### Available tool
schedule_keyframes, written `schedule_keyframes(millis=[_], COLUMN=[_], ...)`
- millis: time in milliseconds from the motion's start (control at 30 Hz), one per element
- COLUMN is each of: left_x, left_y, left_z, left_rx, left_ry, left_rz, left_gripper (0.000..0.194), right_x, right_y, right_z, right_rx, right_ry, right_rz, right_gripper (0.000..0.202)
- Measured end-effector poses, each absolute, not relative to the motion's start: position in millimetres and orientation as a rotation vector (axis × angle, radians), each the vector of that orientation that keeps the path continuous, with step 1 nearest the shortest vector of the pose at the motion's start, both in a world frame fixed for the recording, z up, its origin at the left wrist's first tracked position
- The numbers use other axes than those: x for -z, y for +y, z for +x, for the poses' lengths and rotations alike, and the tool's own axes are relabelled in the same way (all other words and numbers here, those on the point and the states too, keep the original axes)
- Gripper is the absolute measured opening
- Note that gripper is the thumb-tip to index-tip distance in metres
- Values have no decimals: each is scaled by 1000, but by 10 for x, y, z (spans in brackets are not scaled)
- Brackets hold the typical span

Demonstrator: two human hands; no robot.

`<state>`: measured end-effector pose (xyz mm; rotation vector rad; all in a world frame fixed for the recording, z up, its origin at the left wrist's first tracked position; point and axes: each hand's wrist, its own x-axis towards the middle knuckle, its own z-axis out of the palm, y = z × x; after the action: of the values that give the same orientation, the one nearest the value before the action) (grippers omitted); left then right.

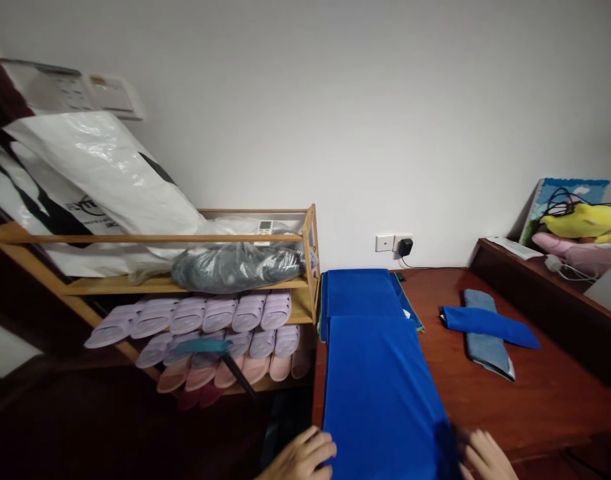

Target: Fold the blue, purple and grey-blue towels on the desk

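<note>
A long blue cloth lies on the reddish-brown table, its near end running out of the bottom of the view. Under its far end is more folded blue cloth with a green-edged border. My left hand is at the cloth's left edge, its fingers curled against it. At the right edge is my right hand, blurred, its fingertips near the cloth; its grip is unclear. Further right, a folded blue strip lies across a folded grey-blue cloth.
A wooden rack at the left holds slippers, a plastic-wrapped bundle and white bags. A black plug sits in the wall socket. On the raised shelf at the right lies a yellow plush toy.
</note>
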<state>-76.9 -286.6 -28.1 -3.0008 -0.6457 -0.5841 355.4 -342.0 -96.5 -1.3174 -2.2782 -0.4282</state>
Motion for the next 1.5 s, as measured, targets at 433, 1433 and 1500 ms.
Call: schedule_keyframes(millis=[433, 1433, 1500], left_x=[607, 829, 834], left_y=[-2069, -1305, -1424], left_z=[-256, 104, 100], left_rx=[376, 472, 477], left_ry=[-1284, -1723, -1711], left_rz=[-2960, -2560, -2564], left_gripper=[61, 62, 62], right_x=[1010, 1034, 1036], right_y=[-2140, -1499, -1639], right_z=[3009, 2696, 2695], right_rx=[-129, 20, 27], right_ry=[-2157, -1987, -1976], right_rz=[-1879, -2000, -2014], right_gripper=[62, 63, 63])
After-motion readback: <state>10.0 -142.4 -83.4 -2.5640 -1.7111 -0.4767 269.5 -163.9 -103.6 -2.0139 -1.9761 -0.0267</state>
